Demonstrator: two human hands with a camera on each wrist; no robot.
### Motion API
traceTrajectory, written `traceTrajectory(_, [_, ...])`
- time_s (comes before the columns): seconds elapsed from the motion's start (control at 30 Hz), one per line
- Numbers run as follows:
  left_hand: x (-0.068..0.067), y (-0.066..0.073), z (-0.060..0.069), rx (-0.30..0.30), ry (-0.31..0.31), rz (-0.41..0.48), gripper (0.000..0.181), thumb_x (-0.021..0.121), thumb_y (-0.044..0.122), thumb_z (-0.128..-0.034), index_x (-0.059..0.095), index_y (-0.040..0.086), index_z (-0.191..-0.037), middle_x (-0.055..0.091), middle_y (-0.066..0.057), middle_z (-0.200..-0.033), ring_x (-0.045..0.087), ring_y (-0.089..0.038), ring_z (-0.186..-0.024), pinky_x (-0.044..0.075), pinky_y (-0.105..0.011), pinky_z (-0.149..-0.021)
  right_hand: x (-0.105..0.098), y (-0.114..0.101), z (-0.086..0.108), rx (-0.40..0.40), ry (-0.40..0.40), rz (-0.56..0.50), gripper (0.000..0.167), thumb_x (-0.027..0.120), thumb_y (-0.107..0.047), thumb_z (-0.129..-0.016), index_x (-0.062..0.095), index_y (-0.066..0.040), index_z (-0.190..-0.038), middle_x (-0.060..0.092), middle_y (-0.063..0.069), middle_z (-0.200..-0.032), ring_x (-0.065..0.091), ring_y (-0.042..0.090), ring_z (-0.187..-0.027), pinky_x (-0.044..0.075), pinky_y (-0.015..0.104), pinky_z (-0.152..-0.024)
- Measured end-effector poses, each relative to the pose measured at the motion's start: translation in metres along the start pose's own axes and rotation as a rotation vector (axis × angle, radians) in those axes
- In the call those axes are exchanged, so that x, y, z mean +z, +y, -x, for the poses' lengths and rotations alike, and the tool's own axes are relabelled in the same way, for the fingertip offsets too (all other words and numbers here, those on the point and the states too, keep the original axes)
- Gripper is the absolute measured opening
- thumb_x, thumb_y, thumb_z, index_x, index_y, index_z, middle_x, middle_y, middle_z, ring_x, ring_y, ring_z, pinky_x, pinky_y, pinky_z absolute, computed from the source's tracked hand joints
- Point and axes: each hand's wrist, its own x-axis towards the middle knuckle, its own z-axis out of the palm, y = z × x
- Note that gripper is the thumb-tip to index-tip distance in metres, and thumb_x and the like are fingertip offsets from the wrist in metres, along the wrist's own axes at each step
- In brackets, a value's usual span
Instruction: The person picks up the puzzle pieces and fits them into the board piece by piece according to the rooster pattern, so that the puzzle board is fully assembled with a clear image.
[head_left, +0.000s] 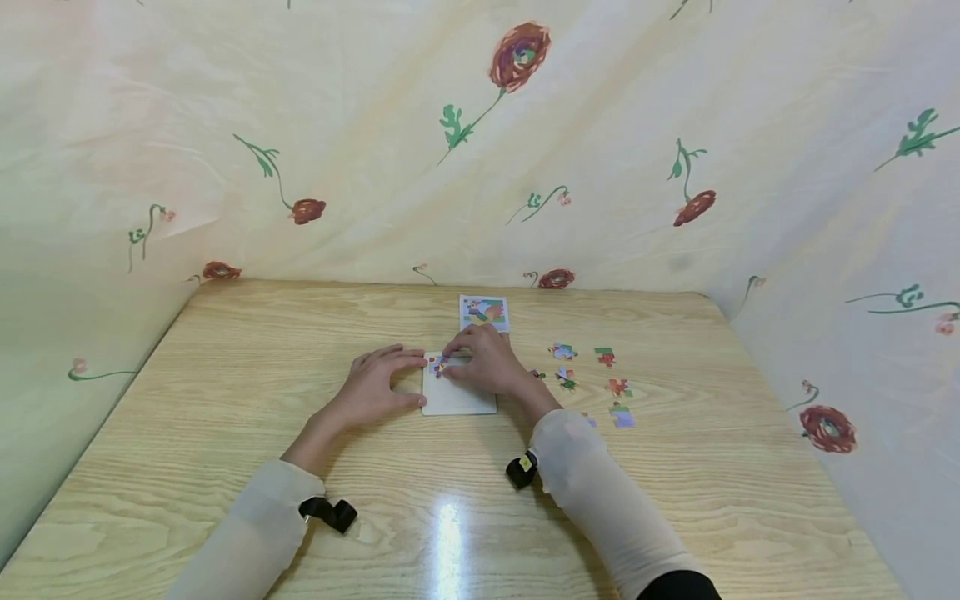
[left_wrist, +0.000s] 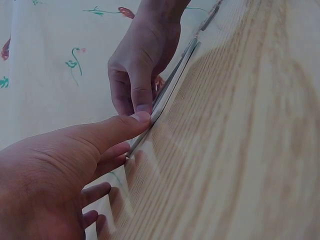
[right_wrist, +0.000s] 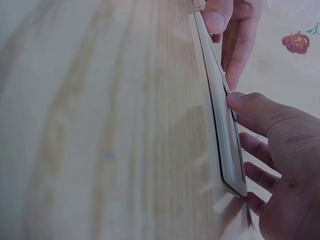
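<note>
A white square puzzle tray [head_left: 459,403] lies flat on the table, with colourful pieces at its upper left corner. My left hand [head_left: 381,383] holds the tray's left side, thumb by the near corner and fingers by the far one; in the left wrist view its thumb [left_wrist: 142,116] rests on the tray edge. My right hand [head_left: 486,360] reaches over the tray, its thumb and forefinger pinching a small jigsaw piece [head_left: 440,365] at that upper left area. The fingers partly hide this piece. In the right wrist view the tray [right_wrist: 220,135] appears edge-on.
Right of the tray lie several loose jigsaw pieces [head_left: 622,415], some partly behind the right forearm. A picture card [head_left: 483,311] sits just beyond the tray. Flowered cloth [head_left: 360,167] hangs behind the wooden table [head_left: 405,500].
</note>
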Motion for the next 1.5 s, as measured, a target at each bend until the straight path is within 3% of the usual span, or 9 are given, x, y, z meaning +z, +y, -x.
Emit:
traceTrajectory(0.67, [-0.005,0.002,0.008,0.01,-0.018,0.008,0.063,0.083,0.037,-0.0854,0.063,0.02,-0.143,0.053,0.002,-0.158,0.031,-0.035,-0.156,0.012,-0.069,-0.122,0.001,-0.007,0.006,0.044,-0.006,-0.008,0.023,0.084,-0.029,-0.088,0.081,-0.022,-0.11,0.069,0.003,-0.125,0.052,0.028,-0.128,0.036,0.054,-0.116])
traceTrajectory(1.0, [-0.006,0.003,0.011,0.011,-0.03,0.005,0.064,0.084,0.037,-0.0851,0.063,0.021,-0.143,0.053,0.003,-0.158,0.031,-0.035,-0.156,0.014,-0.069,-0.122,0.0,-0.009,0.01,0.058,-0.022,-0.064,0.024,0.082,-0.026,-0.089,0.08,-0.019,-0.112,0.071,0.004,-0.126,0.055,0.028,-0.129,0.037,0.054,-0.117])
traceTrajectory(1.2, [-0.005,0.001,0.013,0.006,-0.043,0.007,0.064,0.083,0.038,-0.0861,0.062,0.021,-0.144,0.052,0.002,-0.158,0.031,-0.034,-0.156,0.013,-0.068,-0.122,-0.01,-0.004,0.017,0.106,-0.014,-0.1,0.025,0.079,-0.027,-0.092,0.078,-0.017,-0.115,0.071,0.004,-0.13,0.057,0.03,-0.134,0.027,0.065,-0.121])
traceTrajectory(1.33, [-0.005,0.0,0.015,0.007,-0.046,0.016,0.064,0.083,0.038,-0.0861,0.061,0.022,-0.145,0.052,0.002,-0.158,0.03,-0.034,-0.157,0.012,-0.068,-0.122,-0.022,0.004,0.028,0.131,0.007,-0.117,0.026,0.078,-0.028,-0.093,0.078,-0.016,-0.116,0.069,0.006,-0.136,0.05,0.037,-0.142,0.02,0.071,-0.122])
traceTrajectory(1.5, [-0.006,0.0,0.017,0.015,-0.051,0.03,0.064,0.083,0.037,-0.0859,0.061,0.022,-0.145,0.052,0.002,-0.158,0.03,-0.034,-0.157,0.011,-0.068,-0.123,-0.041,0.019,0.048,0.138,0.042,-0.11,0.028,0.077,-0.025,-0.093,0.077,-0.012,-0.118,0.068,0.011,-0.135,0.05,0.043,-0.139,0.024,0.074,-0.119])
